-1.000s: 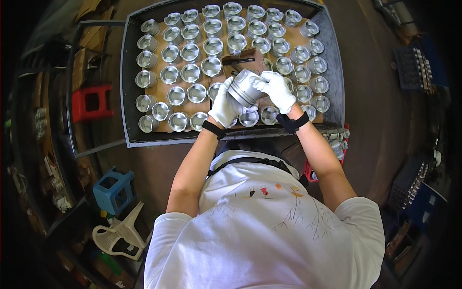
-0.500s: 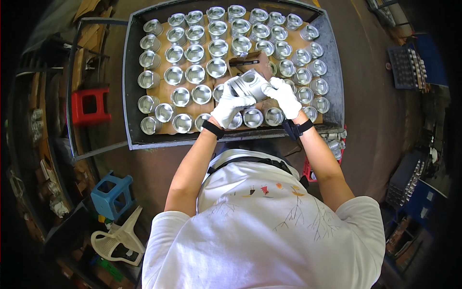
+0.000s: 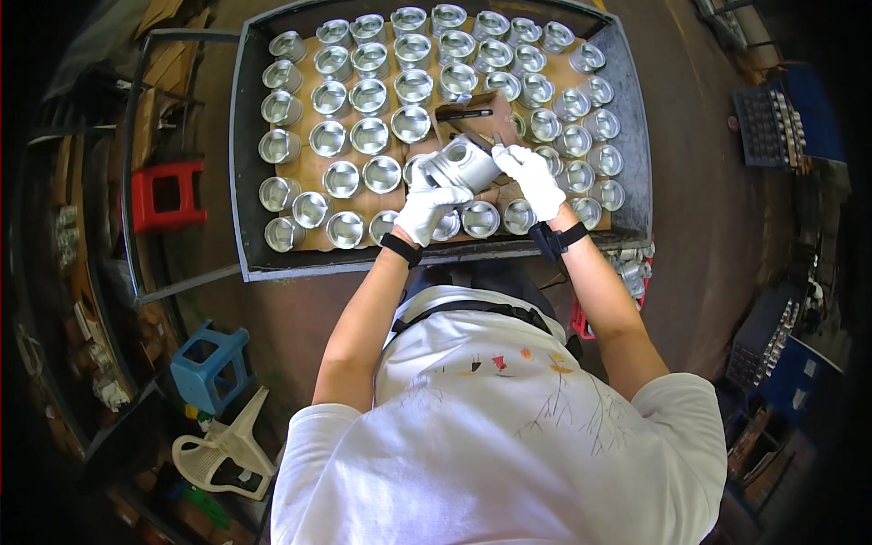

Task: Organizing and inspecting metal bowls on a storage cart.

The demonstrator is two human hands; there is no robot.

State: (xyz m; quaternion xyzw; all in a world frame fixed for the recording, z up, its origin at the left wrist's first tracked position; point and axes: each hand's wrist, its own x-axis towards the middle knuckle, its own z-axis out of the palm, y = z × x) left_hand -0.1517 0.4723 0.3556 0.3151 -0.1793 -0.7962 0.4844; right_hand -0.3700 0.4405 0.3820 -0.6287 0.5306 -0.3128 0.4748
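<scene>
My left hand (image 3: 429, 213), in a white glove, is closed round the lower left side of a silver metal piston (image 3: 461, 165), tilted with its pin hole facing up. My right hand (image 3: 536, 182), also gloved, is just right of the piston with thumb and fingers pinched together. A small thin dark thing shows at those fingertips, too small to name. Beyond the piston, a dark pen-like tool (image 3: 465, 114) lies on a small brown cardboard box (image 3: 495, 116). Rows of similar pistons (image 3: 370, 135) stand around my hands on a brown sheet.
A grey-rimmed metal bin (image 3: 240, 163) holds the pistons. On the left are a red stool (image 3: 169, 196), a blue stool (image 3: 213, 368) and a broken-looking white plastic chair (image 3: 222, 445). Racks of metal parts (image 3: 770, 129) stand at the right. A red crate (image 3: 581, 322) is beside my right elbow.
The piston has shifted slightly left and down and turned a little in my left hand. My right fingers have come away from its side, leaving a small gap.
</scene>
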